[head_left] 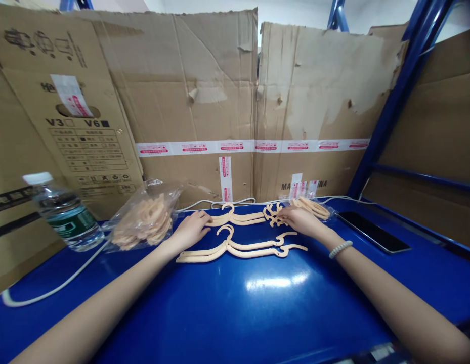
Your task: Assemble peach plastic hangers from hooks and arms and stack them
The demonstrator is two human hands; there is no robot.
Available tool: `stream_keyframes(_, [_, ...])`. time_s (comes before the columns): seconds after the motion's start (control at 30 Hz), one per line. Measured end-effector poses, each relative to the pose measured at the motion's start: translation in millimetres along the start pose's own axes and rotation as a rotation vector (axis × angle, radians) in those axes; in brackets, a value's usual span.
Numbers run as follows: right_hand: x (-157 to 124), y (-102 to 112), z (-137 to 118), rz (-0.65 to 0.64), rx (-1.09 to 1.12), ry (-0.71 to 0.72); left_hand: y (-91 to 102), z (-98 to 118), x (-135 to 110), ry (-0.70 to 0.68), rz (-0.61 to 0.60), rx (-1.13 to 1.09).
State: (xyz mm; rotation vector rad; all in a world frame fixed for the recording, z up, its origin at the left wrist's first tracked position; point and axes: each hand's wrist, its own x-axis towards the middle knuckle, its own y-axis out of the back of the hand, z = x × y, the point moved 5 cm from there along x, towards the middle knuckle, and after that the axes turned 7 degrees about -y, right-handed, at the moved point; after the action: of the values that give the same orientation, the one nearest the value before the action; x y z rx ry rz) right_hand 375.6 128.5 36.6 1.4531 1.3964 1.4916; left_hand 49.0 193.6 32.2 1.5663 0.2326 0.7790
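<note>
In the middle of the blue table lie two rows of beige hanger parts. The back hangers (244,220) overlap in a stack, and my left hand (192,228) has its fingers curled on their left end. Closer to me, the front hangers (204,256) lie one partly over the other, with small hooked pieces (284,250) at their right ends. More small hooked pieces (271,214) sit in a cluster by the back row's right end. My right hand (303,221), with a beaded bracelet on the wrist, pinches at this cluster; its fingertips are partly hidden.
A plastic bag of beige parts (145,222) and a water bottle (70,217) stand at left. Behind my right hand is another bag of parts (314,206); a black phone (373,231) lies right of it. White cable (56,290) and cardboard (197,111) border the table.
</note>
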Motion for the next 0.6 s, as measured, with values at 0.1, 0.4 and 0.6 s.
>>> stream_keyframes(0.1, [-1.4,0.6,-1.4,0.013,-0.03,0.005,-0.7,-1.1,6.3,0.001,-0.012,0.004])
stream_keyframes(0.4, [-2.8,2.7,-3.3,0.082,0.119,0.023,11.8,3.1,11.1,0.067,0.072,-0.135])
stream_keyframes(0.6, [-11.5,23.4,7.4,0.356,0.459,-0.107,33.3,23.9,-13.7,0.1,0.231,-0.33])
